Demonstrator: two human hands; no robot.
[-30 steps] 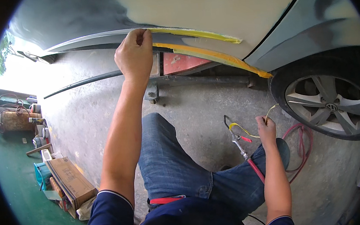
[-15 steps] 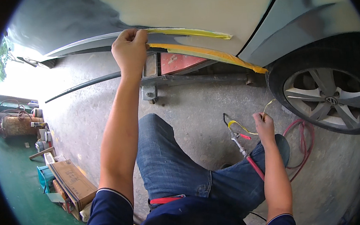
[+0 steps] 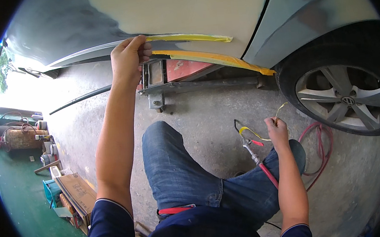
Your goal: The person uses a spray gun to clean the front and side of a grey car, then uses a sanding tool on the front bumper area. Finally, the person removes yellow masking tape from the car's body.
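My left hand (image 3: 127, 60) reaches up to the car door's lower edge. Its thumb and forefinger pinch the left end of a yellow masking tape strip (image 3: 189, 37) that runs along the door; the other fingers hang loosely below. Under that strip, a wider band of orange-yellow masking tape (image 3: 225, 60) follows the sill towards the wheel. Over my right knee, my right hand (image 3: 278, 132) is closed on a thin, curled strip of yellow tape (image 3: 254, 133), whose ends stick out on both sides of the fingers.
An air blow gun (image 3: 249, 147) on a red hose (image 3: 269, 174) lies against my right thigh. Ahead, a jack (image 3: 187, 86) stands under the car, left of the wheel (image 3: 344, 100). Cardboard (image 3: 77, 194) and a rusty cylinder (image 3: 22, 138) are at the left.
My view has shifted slightly, so the car sits further left. My left hand's lower fingers have loosened from a closed fist, while thumb and forefinger stay at the tape end. The right hand barely moved.
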